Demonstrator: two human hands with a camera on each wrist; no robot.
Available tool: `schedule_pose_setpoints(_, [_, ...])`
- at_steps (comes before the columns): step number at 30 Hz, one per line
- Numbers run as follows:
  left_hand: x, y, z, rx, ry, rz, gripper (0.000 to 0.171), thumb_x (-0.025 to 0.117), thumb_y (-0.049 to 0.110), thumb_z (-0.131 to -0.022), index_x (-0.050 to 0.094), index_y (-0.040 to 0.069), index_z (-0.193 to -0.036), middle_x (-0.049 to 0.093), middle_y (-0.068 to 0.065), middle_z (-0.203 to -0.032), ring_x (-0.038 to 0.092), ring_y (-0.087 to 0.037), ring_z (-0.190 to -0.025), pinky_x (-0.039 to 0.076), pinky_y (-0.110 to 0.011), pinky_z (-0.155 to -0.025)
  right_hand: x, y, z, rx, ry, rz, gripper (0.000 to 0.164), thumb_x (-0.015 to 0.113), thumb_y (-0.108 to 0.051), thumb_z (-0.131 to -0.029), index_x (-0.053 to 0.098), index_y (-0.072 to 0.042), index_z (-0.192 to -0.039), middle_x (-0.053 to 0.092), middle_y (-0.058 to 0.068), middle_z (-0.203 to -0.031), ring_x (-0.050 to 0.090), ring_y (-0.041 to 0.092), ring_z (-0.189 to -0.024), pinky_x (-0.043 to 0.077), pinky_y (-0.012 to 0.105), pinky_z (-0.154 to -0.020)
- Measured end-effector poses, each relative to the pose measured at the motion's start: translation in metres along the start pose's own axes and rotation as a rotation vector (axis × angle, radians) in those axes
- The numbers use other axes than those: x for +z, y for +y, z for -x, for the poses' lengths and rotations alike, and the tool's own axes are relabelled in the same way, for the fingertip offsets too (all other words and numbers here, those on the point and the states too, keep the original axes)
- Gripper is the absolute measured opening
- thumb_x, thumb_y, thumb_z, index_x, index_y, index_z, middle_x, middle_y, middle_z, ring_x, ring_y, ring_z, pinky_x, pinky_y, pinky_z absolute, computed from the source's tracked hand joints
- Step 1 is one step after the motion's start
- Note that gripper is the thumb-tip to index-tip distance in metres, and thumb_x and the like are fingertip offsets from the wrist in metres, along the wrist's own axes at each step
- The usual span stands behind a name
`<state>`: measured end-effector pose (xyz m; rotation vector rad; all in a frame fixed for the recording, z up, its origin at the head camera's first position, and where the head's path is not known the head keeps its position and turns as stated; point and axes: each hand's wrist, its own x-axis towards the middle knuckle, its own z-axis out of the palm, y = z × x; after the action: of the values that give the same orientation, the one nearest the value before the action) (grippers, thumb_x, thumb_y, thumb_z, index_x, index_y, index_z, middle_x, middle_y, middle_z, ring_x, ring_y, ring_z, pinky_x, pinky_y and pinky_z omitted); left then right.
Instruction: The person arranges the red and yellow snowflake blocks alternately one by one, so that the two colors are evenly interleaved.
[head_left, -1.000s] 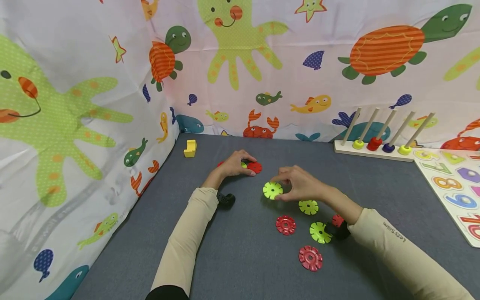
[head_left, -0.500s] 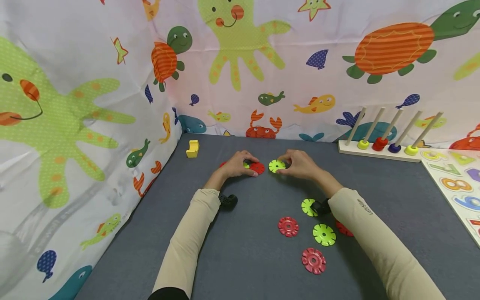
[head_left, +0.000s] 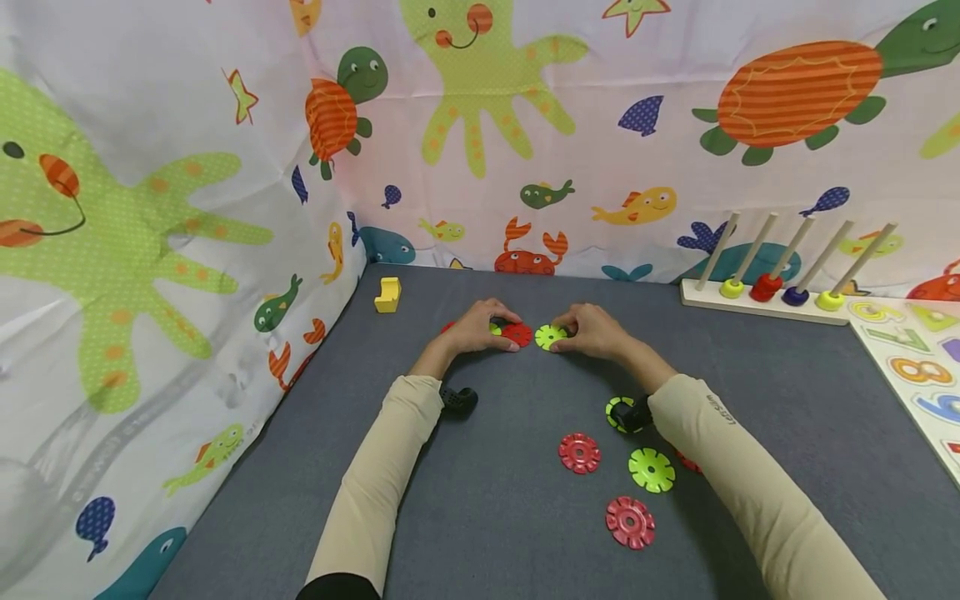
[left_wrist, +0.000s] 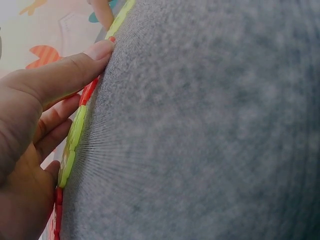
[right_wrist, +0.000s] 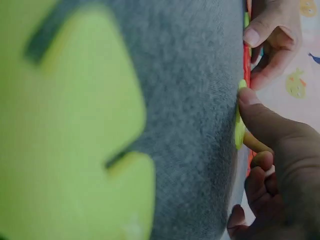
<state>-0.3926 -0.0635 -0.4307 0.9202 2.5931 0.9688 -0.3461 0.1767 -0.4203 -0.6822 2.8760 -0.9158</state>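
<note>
On the grey table, my left hand [head_left: 480, 327] pinches a red notched disc [head_left: 519, 335] between thumb and fingers. That disc stands in a line with a yellow-green disc [left_wrist: 74, 137] and another red disc [left_wrist: 57, 215], largely hidden behind the hand in the head view. Just to the right, my right hand [head_left: 596, 332] pinches a yellow-green notched disc [head_left: 548, 337] by its edge, thumb at the near side. This disc's left edge sits right at the red disc's right edge, flat and close over the table.
Nearer me lie loose red discs [head_left: 579, 453] and yellow-green discs [head_left: 652, 470], some partly covered by my right wrist camera and sleeve. A yellow block [head_left: 387, 295] stands back left. At back right are a peg stand [head_left: 772, 307] with rings and a number board [head_left: 900, 350].
My right hand has carried the yellow-green disc away from me and leftward, up beside the red disc at my left hand. My left hand has stayed in place.
</note>
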Motion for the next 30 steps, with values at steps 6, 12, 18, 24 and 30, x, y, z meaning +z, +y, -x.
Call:
schedule_pose_setpoints(6, [-0.001,0.001,0.000,0.020,0.007,0.003,0.046,0.079,0.021,-0.071,0.066,0.009,-0.113,0.054,-0.010,-0.114,0.047,-0.023,-0.110,0.035,-0.039,-0.100,0.005,0.001,0.002,0.063,0.020,-0.088,0.047,0.076,-0.024,-0.076,0.064,-0.004,-0.116,0.046,0.004,-0.070,0.035,0.016,-0.064,0.026,0.028,-0.059])
schedule_pose_setpoints(12, [-0.001,0.003,0.000,0.023,0.000,-0.001,0.046,0.079,0.022,-0.072,0.065,0.009,-0.114,0.053,-0.010,-0.114,0.047,-0.023,-0.109,0.035,-0.039,-0.100,0.006,-0.002,0.001,0.101,0.014,-0.110,0.049,0.075,-0.026,-0.076,0.062,-0.007,-0.120,0.039,0.001,-0.063,0.031,0.014,-0.059,0.024,0.027,-0.055])
schedule_pose_setpoints(18, [0.001,0.005,0.000,-0.001,-0.012,-0.002,0.046,0.078,0.023,-0.073,0.065,0.010,-0.115,0.052,-0.010,-0.115,0.045,-0.023,-0.111,0.033,-0.039,-0.101,0.004,-0.001,0.005,0.120,-0.005,-0.142,0.052,0.074,-0.029,-0.077,0.060,-0.009,-0.124,0.033,-0.002,-0.059,0.028,0.013,-0.056,0.024,0.026,-0.052])
schedule_pose_setpoints(24, [0.001,0.008,-0.001,-0.013,-0.016,0.003,0.046,0.078,0.024,-0.073,0.065,0.010,-0.115,0.053,-0.010,-0.116,0.045,-0.023,-0.111,0.035,-0.039,-0.100,-0.014,-0.003,0.011,0.144,0.004,-0.164,0.051,0.072,-0.029,-0.079,0.059,-0.009,-0.124,0.034,-0.002,-0.054,0.029,0.012,-0.050,0.026,0.026,-0.049])
schedule_pose_setpoints(30, [0.002,0.006,-0.005,0.026,0.016,-0.010,0.048,0.078,0.032,-0.073,0.067,0.010,-0.114,0.055,-0.009,-0.115,0.046,-0.022,-0.111,0.036,-0.036,-0.100,-0.037,-0.019,0.035,0.120,0.026,-0.113,0.050,0.071,-0.030,-0.080,0.060,-0.006,-0.123,0.035,0.000,-0.058,0.033,0.014,-0.056,0.028,0.028,-0.053])
